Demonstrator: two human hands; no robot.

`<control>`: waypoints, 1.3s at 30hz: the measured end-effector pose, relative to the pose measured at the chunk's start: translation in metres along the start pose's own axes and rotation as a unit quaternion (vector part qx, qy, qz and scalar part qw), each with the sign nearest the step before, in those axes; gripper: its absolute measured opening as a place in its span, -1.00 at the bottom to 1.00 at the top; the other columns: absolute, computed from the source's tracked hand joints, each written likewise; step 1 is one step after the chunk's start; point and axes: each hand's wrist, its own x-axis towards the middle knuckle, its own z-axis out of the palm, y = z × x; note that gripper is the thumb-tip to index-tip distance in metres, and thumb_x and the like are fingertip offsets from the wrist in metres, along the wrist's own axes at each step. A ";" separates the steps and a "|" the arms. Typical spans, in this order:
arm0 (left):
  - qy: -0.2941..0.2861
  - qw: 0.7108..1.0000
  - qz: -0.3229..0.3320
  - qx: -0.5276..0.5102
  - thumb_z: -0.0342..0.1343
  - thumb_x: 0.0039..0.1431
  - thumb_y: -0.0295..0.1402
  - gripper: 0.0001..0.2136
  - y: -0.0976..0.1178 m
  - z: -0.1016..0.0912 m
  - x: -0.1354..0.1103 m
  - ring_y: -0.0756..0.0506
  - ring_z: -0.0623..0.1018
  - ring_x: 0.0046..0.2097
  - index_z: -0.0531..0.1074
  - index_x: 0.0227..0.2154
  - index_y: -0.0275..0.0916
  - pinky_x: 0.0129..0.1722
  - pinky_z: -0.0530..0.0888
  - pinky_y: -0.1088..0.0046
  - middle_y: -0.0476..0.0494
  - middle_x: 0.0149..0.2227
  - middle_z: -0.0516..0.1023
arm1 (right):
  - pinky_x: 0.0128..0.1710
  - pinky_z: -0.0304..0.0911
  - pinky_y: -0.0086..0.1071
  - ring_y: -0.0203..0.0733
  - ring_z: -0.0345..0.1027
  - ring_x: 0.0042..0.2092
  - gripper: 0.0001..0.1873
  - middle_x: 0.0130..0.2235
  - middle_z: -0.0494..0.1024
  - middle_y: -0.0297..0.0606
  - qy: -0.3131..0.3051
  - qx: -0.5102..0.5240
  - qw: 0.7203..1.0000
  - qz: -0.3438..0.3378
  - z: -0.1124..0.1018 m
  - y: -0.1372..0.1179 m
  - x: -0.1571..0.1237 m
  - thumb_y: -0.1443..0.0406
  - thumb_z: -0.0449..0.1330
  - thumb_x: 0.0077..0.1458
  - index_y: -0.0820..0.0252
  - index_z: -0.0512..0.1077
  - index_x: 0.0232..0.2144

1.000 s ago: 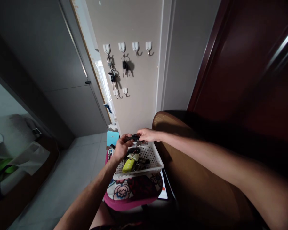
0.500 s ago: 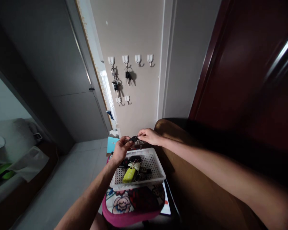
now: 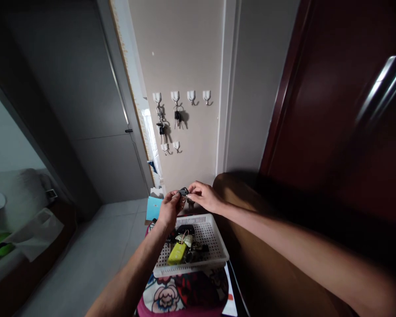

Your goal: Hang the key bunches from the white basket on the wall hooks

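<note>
The wall (image 3: 198,53) stands beyond the basket (image 3: 223,260), and the seat (image 3: 166,297) is directly under the basket, serving as a stand, likely to keep it within easy reach. Over the basket's far left corner, the left hand (image 3: 169,211) has its fingers pinching the keys (image 3: 184,192). The right hand (image 3: 204,197) reaches the same spot, just above the basket's far rim; its fingers meet the other end of the keys, but whether they grip or only touch, I cannot tell. Working between 2 hands probably steadies something so small. High above the basket are 6 hooks (image 3: 191,96); 2 carry bunches (image 3: 161,128), seemingly spaced to prevent tangling. Inside the basket lie a yellow case (image 3: 177,254) and a black fob (image 3: 185,229). The keys, above the basket's far rim, look dark and compact, with a looped end and brownish parts (image 3: 191,204) below, too blurred to make out.
</note>
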 end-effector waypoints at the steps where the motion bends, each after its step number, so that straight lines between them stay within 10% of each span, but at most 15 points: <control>1: 0.011 1.000 0.012 0.001 0.07 -0.31 -0.35 -0.77 0.000 0.001 0.000 0.17 0.25 -0.66 0.18 -0.53 -0.28 -0.65 0.17 0.68 0.10 -0.68 0.29 | -0.51 0.08 -0.53 -0.41 0.18 -0.50 -0.85 -0.54 0.33 -0.38 0.006 -0.015 1.000 0.006 0.001 0.000 0.000 0.29 0.03 -0.23 0.25 0.21 -0.50; 12: 0.039 0.991 -0.007 0.124 0.01 -0.26 -0.33 -0.79 0.003 0.004 0.005 0.10 0.35 -0.61 0.16 -0.48 -0.27 -0.63 0.17 0.63 0.02 -0.57 0.35 | -0.32 0.05 -0.46 -0.34 0.19 -0.36 -0.94 -0.44 0.34 -0.30 0.119 -0.135 0.980 -0.085 -0.018 -0.003 0.011 0.35 0.07 -0.27 0.23 0.29 -0.67; 19: 0.004 0.983 -0.017 0.182 0.00 -0.27 -0.36 -0.76 0.005 -0.005 0.011 0.04 0.40 -0.51 0.19 -0.43 -0.27 -0.55 0.22 0.56 -0.06 -0.49 0.38 | -0.50 0.08 -0.48 -0.36 0.16 -0.52 -0.84 -0.61 0.32 -0.37 0.149 -0.067 0.986 0.023 -0.056 -0.011 0.028 0.24 0.03 -0.25 0.24 0.31 -0.63; 29: -0.038 0.976 -0.036 0.209 -0.02 -0.26 -0.40 -0.81 0.010 0.000 0.021 0.06 0.37 -0.53 0.21 -0.47 -0.27 -0.57 0.19 0.58 -0.03 -0.52 0.35 | -0.58 0.09 -0.53 -0.42 0.14 -0.54 -0.83 -0.55 0.33 -0.34 0.284 0.005 0.958 0.030 -0.136 -0.067 0.123 0.29 0.02 -0.25 0.28 0.29 -0.53; 39: -0.113 0.965 0.040 0.233 -0.04 -0.24 -0.42 -0.81 0.043 0.040 0.041 0.06 0.37 -0.52 0.21 -0.44 -0.29 -0.55 0.20 0.58 -0.02 -0.51 0.30 | -0.60 0.09 -0.59 -0.41 0.22 -0.50 -0.74 -0.47 0.39 -0.30 0.341 -0.120 0.932 0.030 -0.151 -0.080 0.203 0.23 0.02 -0.24 0.27 0.35 -0.46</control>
